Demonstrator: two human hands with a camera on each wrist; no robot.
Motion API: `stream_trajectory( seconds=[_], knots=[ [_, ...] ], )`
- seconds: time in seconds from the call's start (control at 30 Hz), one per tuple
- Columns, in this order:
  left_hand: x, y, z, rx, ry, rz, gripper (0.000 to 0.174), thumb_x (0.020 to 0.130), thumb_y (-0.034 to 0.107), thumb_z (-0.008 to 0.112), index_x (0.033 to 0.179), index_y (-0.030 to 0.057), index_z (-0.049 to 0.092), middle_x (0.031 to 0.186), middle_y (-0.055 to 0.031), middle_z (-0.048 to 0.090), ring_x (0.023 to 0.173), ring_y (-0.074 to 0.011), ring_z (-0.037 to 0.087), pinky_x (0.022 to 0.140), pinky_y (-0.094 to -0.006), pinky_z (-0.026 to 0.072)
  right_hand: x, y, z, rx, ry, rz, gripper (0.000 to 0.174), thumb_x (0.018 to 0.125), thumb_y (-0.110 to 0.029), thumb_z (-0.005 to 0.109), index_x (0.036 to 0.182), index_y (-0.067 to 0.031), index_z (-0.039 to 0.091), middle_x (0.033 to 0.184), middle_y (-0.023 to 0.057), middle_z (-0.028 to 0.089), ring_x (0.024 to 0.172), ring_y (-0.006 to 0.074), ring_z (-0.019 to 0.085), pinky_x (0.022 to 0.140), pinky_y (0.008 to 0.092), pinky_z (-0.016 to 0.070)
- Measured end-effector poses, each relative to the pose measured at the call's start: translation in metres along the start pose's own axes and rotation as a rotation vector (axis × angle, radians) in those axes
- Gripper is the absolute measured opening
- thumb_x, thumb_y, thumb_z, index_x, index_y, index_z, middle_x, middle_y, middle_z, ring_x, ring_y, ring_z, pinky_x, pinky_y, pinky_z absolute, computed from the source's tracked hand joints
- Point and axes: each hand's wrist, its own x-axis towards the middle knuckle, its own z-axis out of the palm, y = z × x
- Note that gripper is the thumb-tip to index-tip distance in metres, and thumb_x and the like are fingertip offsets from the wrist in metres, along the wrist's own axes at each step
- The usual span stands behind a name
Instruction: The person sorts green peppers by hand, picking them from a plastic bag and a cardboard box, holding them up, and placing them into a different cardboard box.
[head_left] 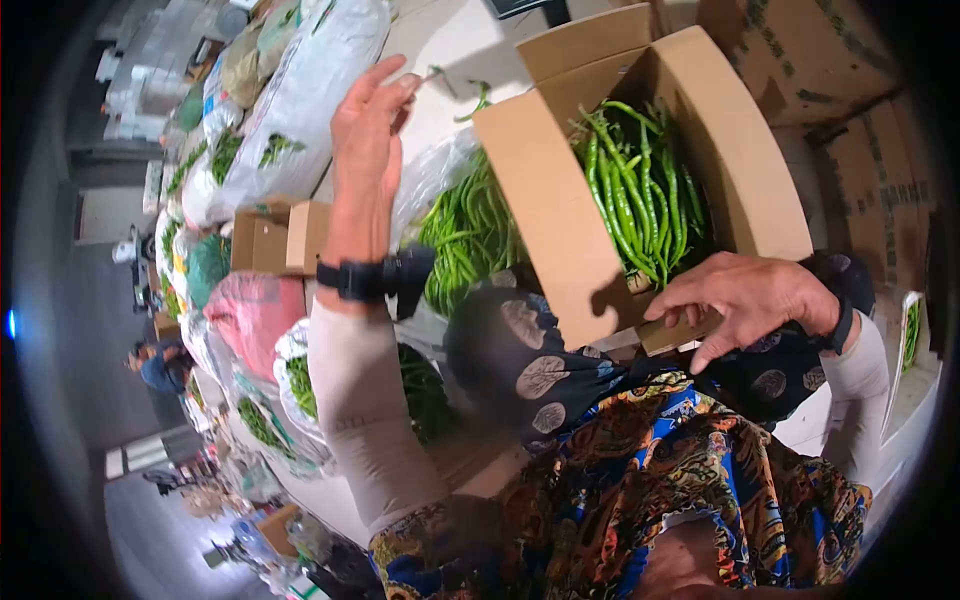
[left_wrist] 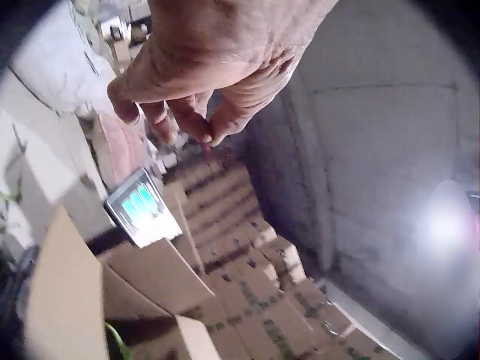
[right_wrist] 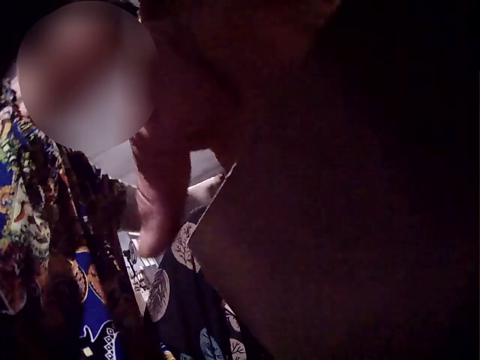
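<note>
My left hand (head_left: 368, 130) reaches out over the light floor, with fingers loosely bent and thumb and a fingertip close together in the left wrist view. Beyond its fingertips a small thin dark piece (head_left: 436, 76) shows against the floor. An open cardboard box (head_left: 545, 200), holding long green chili peppers (head_left: 640, 195), stands in front of my knees. My right hand (head_left: 750, 298) is at the box's near edge, fingers bent over the inner side and thumb towards my body. In the right wrist view the thumb (right_wrist: 159, 217) stands apart from the dark flap, which hides the fingers.
A plastic bag of green chili peppers (head_left: 460, 235) lies left of the box. One loose pepper (head_left: 480, 102) is on the floor behind it. Further left are white sacks (head_left: 310, 110), a pink bag (head_left: 258, 318) and a smaller carton (head_left: 265, 235). Stacked cartons (head_left: 875, 160) stand at right.
</note>
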Motion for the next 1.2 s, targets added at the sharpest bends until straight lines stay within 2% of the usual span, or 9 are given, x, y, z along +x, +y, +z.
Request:
stream_trajectory(
  seconds=[0.2, 0.43, 0.6, 0.73, 0.87, 0.93, 1.0, 1.13, 1.2],
  knots=[
    [-0.008, -0.081, -0.088, -0.098, 0.417, -0.146, 0.046, 0.084, 0.009, 0.062, 0.128, 0.0016, 0.048, 0.103, -0.0091, 0.061, 0.096, -0.0165, 0.059, 0.087, -0.027, 0.0444, 0.011, -0.003, 0.02, -0.44, -0.015, -0.022, 0.044, 0.071, -0.009, 0.065, 0.113, -0.006, 0.054, 0.1, 0.0115, 0.057, 0.096, 0.0315, 0.055, 0.081, 0.0407, 0.0456],
    [-0.087, -0.224, -0.108, -0.114, 0.024, -0.411, 0.032, 0.084, 0.011, 0.059, 0.114, -0.0012, 0.058, 0.096, -0.0079, 0.065, 0.089, -0.0197, 0.063, 0.079, -0.0299, 0.0502, 0.024, 0.0, 0.015, -0.286, 0.007, -0.009, 0.034, 0.075, -0.004, 0.051, 0.108, -0.0041, 0.058, 0.095, 0.0129, 0.057, 0.093, 0.0335, 0.054, 0.081, 0.0423, 0.0442],
    [-0.066, -0.326, -0.107, 0.532, 0.026, -0.296, 0.031, 0.081, 0.022, 0.06, 0.097, -0.0044, 0.065, 0.09, -0.0153, 0.069, 0.089, -0.0286, 0.065, 0.084, -0.0344, 0.0498, 0.033, 0.009, 0.004, -0.121, -0.069, 0.042, 0.043, 0.066, -0.005, 0.062, 0.109, -0.0026, 0.061, 0.1, 0.0115, 0.063, 0.096, 0.0313, 0.059, 0.082, 0.0395, 0.0478],
    [0.005, -0.327, -0.115, 1.104, 0.092, -0.131, 0.048, 0.077, 0.021, 0.067, 0.117, -0.0034, 0.057, 0.112, -0.0186, 0.064, 0.104, -0.0263, 0.06, 0.09, -0.0335, 0.0456, 0.033, 0.015, 0.006, -0.093, -0.101, 0.096, 0.05, 0.063, -0.011, 0.067, 0.112, -0.0062, 0.061, 0.105, 0.0099, 0.061, 0.099, 0.0291, 0.057, 0.086, 0.0399, 0.0468],
    [0.044, -0.326, -0.126, 0.707, 0.111, -0.229, 0.067, 0.071, 0.038, 0.07, 0.123, -0.001, 0.052, 0.12, -0.0256, 0.056, 0.113, -0.0368, 0.053, 0.097, -0.0391, 0.0429, 0.033, 0.016, 0.006, -0.107, -0.118, 0.113, 0.052, 0.063, -0.019, 0.07, 0.113, -0.0071, 0.061, 0.107, 0.0094, 0.06, 0.099, 0.0292, 0.057, 0.087, 0.0391, 0.0476],
    [0.047, -0.355, -0.105, 0.839, -0.392, -0.432, 0.079, 0.066, 0.042, 0.076, 0.127, -0.0005, 0.049, 0.127, -0.0237, 0.052, 0.121, -0.0356, 0.047, 0.101, -0.0434, 0.0393, 0.039, 0.007, -0.001, -0.114, -0.157, 0.167, 0.052, 0.063, -0.019, 0.067, 0.114, -0.0082, 0.06, 0.108, 0.0091, 0.059, 0.099, 0.0286, 0.057, 0.088, 0.0387, 0.0479],
    [0.019, -0.397, -0.08, 0.885, -0.13, -0.073, 0.086, 0.062, 0.043, 0.08, 0.13, 0.0032, 0.046, 0.13, -0.0201, 0.051, 0.125, -0.0346, 0.044, 0.101, -0.049, 0.0371, 0.04, 0.006, -0.003, -0.066, -0.128, 0.155, 0.053, 0.063, -0.015, 0.065, 0.115, -0.0088, 0.059, 0.108, 0.0092, 0.059, 0.1, 0.0286, 0.057, 0.087, 0.0383, 0.0485],
    [0.034, -0.348, -0.038, 1.06, -0.184, -0.613, 0.1, 0.059, 0.044, 0.083, 0.139, 0.0107, 0.034, 0.138, -0.0182, 0.042, 0.123, -0.0389, 0.042, 0.1, -0.05, 0.0375, 0.041, 0.009, -0.002, -0.073, -0.154, 0.182, 0.053, 0.062, -0.014, 0.063, 0.115, -0.009, 0.059, 0.108, 0.0098, 0.059, 0.1, 0.0293, 0.056, 0.086, 0.0381, 0.0492],
    [0.026, -0.382, -0.039, 1.03, -0.159, -0.428, 0.099, 0.059, 0.043, 0.083, 0.138, 0.0081, 0.034, 0.139, -0.0188, 0.039, 0.121, -0.0417, 0.043, 0.1, -0.0472, 0.0382, 0.041, 0.01, -0.002, -0.076, -0.155, 0.165, 0.052, 0.063, -0.014, 0.062, 0.115, -0.0081, 0.059, 0.108, 0.0106, 0.058, 0.099, 0.03, 0.057, 0.086, 0.0388, 0.0496]
  ],
)
